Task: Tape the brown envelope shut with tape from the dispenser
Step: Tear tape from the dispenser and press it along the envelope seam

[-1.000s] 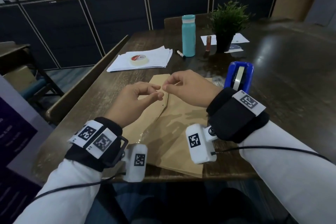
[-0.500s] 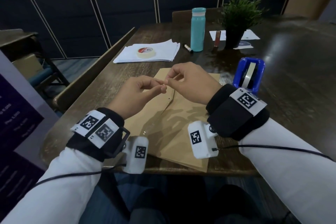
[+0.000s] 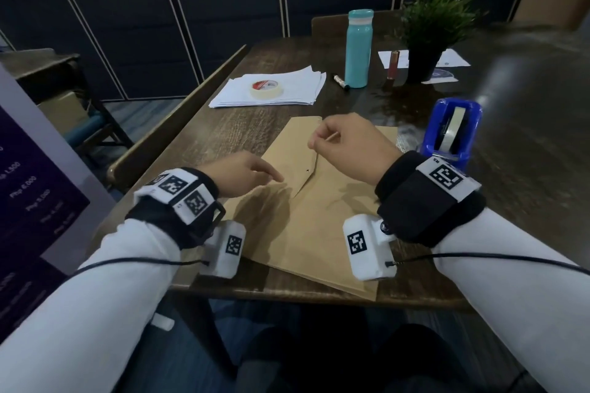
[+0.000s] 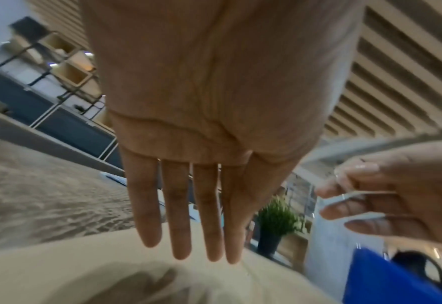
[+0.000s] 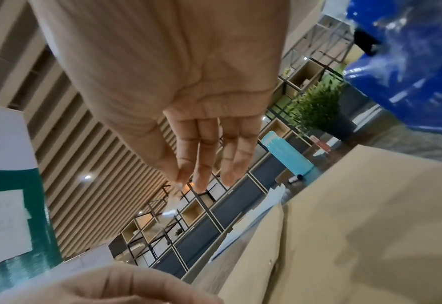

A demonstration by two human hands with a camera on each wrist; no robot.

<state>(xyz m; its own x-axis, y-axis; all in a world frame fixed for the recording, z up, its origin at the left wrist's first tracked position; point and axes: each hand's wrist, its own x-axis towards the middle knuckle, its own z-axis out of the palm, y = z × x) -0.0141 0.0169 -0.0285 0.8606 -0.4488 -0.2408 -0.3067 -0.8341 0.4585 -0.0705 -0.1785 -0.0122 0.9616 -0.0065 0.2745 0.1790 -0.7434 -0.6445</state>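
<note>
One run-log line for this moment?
left hand: open over brown envelope | right hand: pinching tape strip | flap untaped | dispenser idle

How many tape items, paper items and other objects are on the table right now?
Tape items: 2, the blue tape dispenser and a loose tape roll.
Paper items: 3, the brown envelope, a white paper stack and sheets under the plant.
Others: 4, teal bottle, potted plant, marker, reddish tube.
Total: 9.
</note>
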